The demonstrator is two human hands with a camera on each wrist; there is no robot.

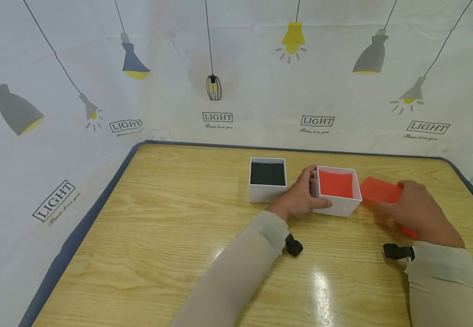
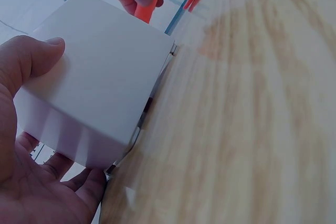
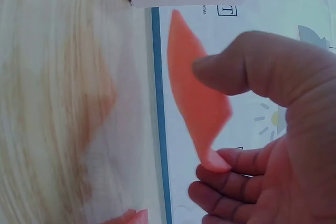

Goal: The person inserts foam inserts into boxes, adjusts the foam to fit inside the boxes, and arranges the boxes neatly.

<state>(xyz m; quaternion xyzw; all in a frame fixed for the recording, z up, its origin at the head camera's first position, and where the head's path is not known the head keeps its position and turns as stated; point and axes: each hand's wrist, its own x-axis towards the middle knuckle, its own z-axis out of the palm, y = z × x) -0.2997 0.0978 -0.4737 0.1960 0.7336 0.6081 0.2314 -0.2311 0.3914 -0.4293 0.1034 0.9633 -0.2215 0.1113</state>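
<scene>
My left hand (image 1: 295, 200) grips a white square box (image 1: 338, 207), with the thumb on its near side and the fingers round its left side. A red square sheet (image 1: 335, 184) lies inside that box. Just right of the box, my right hand (image 1: 422, 213) pinches a thin red sheet (image 1: 379, 190) between thumb and fingers. In the right wrist view this sheet (image 3: 197, 98) is bent, its lower corner curling at the fingertips. Another red piece (image 1: 409, 232) shows on the table under the right hand, mostly hidden by it.
A second white box (image 1: 262, 194) stands left of the gripped one, behind the left hand, with a black sheet (image 1: 267, 174) in it. The wooden table (image 1: 158, 236) has a dark blue edge and meets a lamp-printed cloth wall (image 1: 252, 54). Black straps hang at both wrists.
</scene>
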